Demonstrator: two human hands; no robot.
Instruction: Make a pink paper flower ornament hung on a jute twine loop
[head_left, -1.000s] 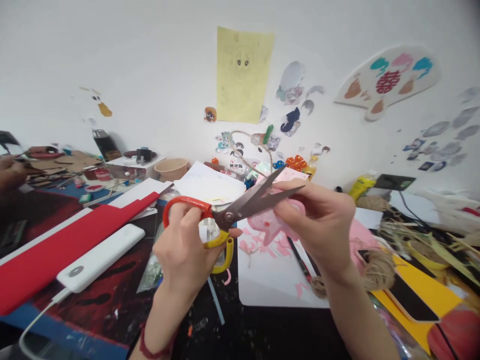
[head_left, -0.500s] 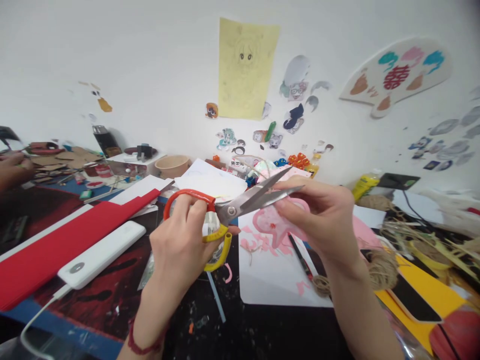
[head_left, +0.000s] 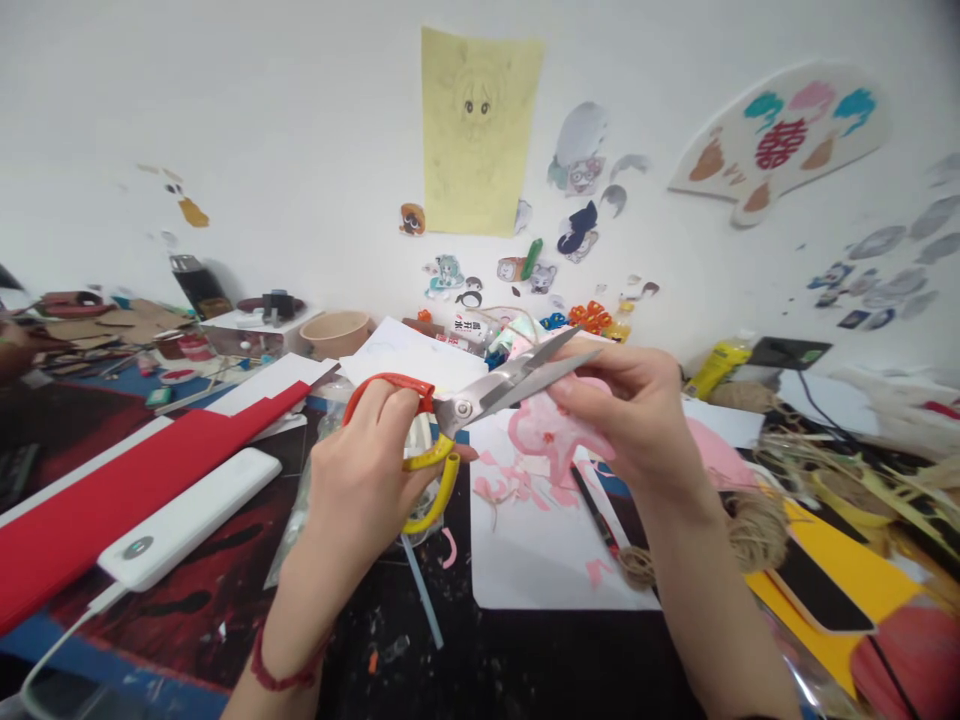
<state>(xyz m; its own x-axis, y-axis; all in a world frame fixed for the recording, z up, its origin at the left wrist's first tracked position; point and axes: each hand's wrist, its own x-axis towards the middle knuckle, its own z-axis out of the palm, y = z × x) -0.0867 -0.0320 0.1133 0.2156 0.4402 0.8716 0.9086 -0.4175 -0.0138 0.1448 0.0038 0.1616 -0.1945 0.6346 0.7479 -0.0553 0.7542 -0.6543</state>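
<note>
Scissors at the pink paper, above the middle of the tabletop.
Your left hand is closed through the handles of the scissors; your right hand pinches the pink paper cutout at the half-open blades. Your right fingertips touch the blades, so a quick cut could nick them or tear the thin paper.

I see a dark, paint-flecked table crowded with craft stuff: a long red sheet on the left with a white power bank beside it, a white sheet strewn with pink scraps, a twine ball, and yellow card on the right.
</note>
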